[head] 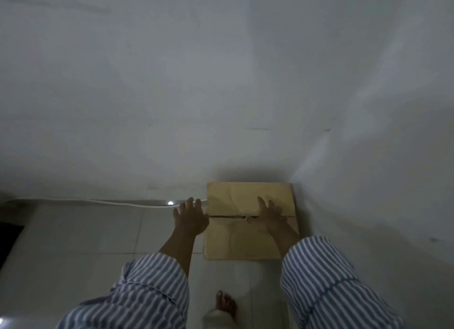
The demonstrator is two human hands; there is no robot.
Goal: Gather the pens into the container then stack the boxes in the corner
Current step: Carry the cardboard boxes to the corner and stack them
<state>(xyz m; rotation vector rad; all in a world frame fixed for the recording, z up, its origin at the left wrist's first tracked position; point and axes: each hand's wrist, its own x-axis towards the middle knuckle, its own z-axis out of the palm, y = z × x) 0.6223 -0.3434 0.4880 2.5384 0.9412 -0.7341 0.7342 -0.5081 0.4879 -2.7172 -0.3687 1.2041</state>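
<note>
A brown cardboard box (235, 240) with closed top flaps sits on the tiled floor in the corner where two white walls meet. My left hand (191, 217) is spread flat beside the box's left edge, fingers apart, holding nothing. My right hand (267, 217) lies open on top of the box, across the seam between the flaps. Both arms wear striped sleeves. No pens or pen container are in view.
A white cable (122, 203) runs along the base of the far wall to the left of the box. A bare foot (225, 304) stands on the floor tiles below the box. A dark object (9, 240) sits at the left edge.
</note>
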